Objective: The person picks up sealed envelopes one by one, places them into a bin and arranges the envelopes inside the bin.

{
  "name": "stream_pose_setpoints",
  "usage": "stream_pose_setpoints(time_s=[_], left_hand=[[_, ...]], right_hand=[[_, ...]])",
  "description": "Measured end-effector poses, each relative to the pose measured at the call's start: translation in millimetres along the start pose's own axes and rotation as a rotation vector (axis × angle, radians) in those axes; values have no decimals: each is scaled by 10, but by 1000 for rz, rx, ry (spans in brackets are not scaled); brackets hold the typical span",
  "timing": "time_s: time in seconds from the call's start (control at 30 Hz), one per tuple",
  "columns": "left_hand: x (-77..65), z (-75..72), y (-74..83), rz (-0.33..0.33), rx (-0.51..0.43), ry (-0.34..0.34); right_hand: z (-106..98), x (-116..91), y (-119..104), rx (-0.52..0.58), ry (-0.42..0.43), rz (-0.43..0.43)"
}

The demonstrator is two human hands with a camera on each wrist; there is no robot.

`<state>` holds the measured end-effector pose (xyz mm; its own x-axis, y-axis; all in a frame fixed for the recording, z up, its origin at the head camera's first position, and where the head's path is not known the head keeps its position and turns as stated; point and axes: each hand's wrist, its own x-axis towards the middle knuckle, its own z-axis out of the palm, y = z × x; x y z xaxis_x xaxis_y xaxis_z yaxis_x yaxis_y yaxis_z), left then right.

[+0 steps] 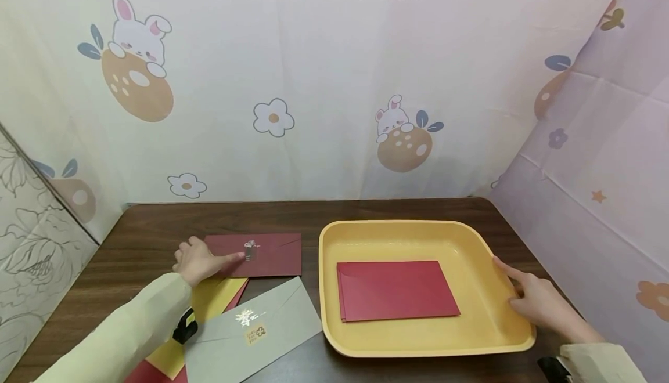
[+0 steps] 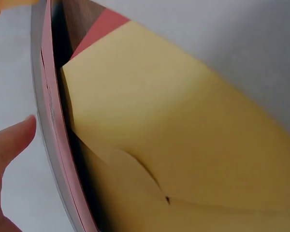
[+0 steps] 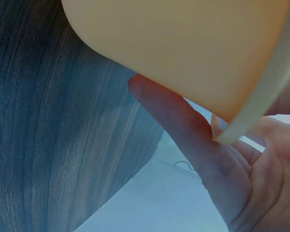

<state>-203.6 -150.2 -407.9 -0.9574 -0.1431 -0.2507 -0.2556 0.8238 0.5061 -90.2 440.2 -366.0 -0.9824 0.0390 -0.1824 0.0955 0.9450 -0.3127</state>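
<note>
At the back left of the table lies a dark red envelope (image 1: 279, 254). My left hand (image 1: 201, 261) is at its left end, with the thumb stretched over the seal and the other fingers spread left of the envelope's edge. In the left wrist view, the thumb (image 2: 18, 140) points down at the envelope seen edge-on. My right hand (image 1: 540, 302) holds the right side of a yellow tray (image 1: 491, 325), thumb at the rim. A straight finger (image 3: 169, 108) runs along the tray's outer wall in the right wrist view. Red envelopes (image 1: 397, 291) lie stacked inside the tray.
A pale grey-green envelope (image 1: 282, 325) with a sticker lies before the dark red one, its corner close to the tray. It partly covers yellow envelopes (image 1: 211, 296) and red ones. A patterned curtain (image 1: 324, 81) hangs behind the table (image 1: 151, 220).
</note>
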Motion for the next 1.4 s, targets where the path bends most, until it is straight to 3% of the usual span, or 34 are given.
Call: stream_pose_setpoints(time_s=[0.27, 0.53, 0.83, 1.1, 1.4], left_hand=[[8, 22, -30, -16, 19, 8], [14, 42, -2, -6, 12, 86], [33, 19, -3, -12, -148, 109], [29, -40, -42, 52, -219, 164], [-2, -154, -44, -15, -325, 119]], right_hand=[[0, 3, -2, 13, -10, 8], [-4, -12, -6, 16, -8, -5], [2, -27, -2, -3, 19, -20], [-6, -9, -9, 15, -4, -4], [-4, -5, -4, 17, -9, -6]])
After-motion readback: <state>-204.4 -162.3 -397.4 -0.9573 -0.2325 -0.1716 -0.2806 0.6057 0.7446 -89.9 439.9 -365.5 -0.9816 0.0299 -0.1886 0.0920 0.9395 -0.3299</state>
